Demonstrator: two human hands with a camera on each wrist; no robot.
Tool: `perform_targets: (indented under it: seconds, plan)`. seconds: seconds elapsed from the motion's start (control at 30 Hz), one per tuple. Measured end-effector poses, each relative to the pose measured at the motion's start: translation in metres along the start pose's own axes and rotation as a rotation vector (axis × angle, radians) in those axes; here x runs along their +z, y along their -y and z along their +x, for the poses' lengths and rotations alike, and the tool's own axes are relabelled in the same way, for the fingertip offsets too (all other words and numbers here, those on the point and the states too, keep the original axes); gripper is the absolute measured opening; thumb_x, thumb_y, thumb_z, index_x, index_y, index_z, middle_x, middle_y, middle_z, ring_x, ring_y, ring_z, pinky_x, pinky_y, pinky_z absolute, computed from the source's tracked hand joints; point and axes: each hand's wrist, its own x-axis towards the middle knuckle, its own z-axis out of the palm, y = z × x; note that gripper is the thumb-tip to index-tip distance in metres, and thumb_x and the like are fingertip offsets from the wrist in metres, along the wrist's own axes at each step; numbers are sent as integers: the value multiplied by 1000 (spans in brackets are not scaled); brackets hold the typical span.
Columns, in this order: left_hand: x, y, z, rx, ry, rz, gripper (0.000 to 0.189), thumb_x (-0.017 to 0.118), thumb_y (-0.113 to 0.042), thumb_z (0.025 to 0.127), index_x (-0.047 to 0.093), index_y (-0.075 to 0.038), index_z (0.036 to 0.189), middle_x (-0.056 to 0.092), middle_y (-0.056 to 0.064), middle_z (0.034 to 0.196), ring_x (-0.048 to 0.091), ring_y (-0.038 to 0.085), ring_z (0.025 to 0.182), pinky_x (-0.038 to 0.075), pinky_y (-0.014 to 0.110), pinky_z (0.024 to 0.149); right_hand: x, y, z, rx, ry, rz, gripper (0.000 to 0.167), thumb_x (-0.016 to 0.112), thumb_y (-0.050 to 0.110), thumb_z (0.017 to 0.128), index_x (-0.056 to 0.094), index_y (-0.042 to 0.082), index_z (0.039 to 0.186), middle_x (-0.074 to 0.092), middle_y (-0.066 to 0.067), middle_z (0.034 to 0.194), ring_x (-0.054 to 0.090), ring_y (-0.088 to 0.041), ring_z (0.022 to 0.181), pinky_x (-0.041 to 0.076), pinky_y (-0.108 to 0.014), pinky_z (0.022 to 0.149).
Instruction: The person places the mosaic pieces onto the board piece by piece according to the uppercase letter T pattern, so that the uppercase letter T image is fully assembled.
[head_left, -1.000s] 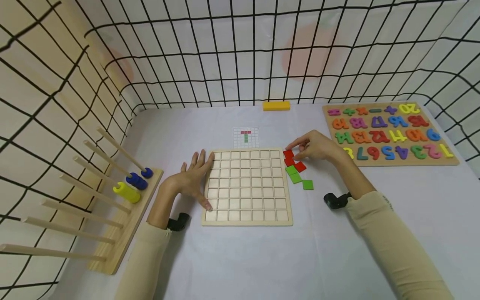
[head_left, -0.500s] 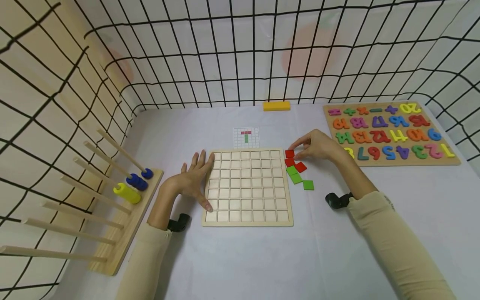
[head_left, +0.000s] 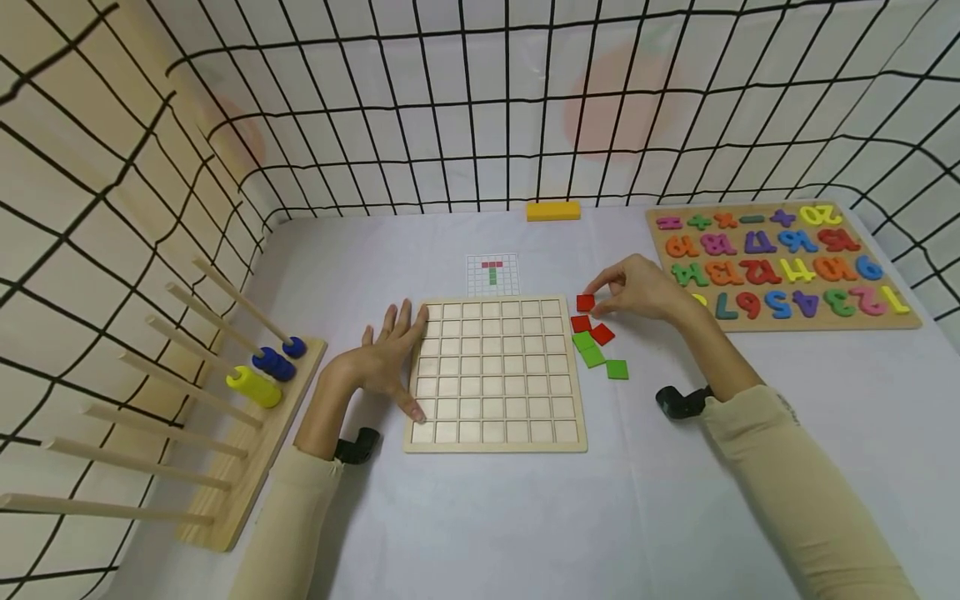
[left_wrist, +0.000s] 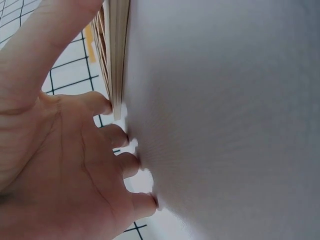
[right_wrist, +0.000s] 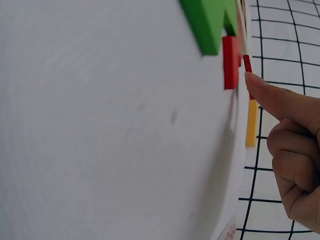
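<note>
Red tile, head view: right hand pinches it, just beside the far right corner of grid board; I judge it light, stiff, maybe slippery, best taken by opposite edges.
Grid board, left wrist view: left hand lies spread beside it, gripping nothing; board shows nearly edge-on.
Red tile, right wrist view: one fingertip covers part; opposing contact I cannot make out.

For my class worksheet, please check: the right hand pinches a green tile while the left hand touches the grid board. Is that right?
The colour is wrong: the head view shows the right hand pinching a red tile while the left hand touches the grid board.
</note>
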Motion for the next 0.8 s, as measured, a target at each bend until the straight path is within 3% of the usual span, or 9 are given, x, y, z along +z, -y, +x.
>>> perform_targets:
  seconds: [0.13,0.4,0.8]
  plan:
    - [0,0,0,3,1,-3,164,102,-42,57,-18,-11,164,-32,20,167,-30,39,156,-10,70,124,3,13,-2,-3,-1,62,32,84,20,87,78,4,115,34,1,60,36,-18,63,25,-28,57]
    - [0,0,0,11,-6,-5,163,102,-42,57,-17,-10,164,-31,21,167,-29,40,156,-10,71,124,23,35,-4,-3,75,129,33,85,18,85,78,4,114,32,4,57,28,-11,50,23,-23,48]
    - [0,2,1,-1,-3,5,163,102,-42,57,-17,-11,164,-31,20,168,-29,40,156,-9,71,124,48,66,3,-42,88,132,27,85,13,85,79,4,110,31,4,59,30,-13,56,23,-23,52]
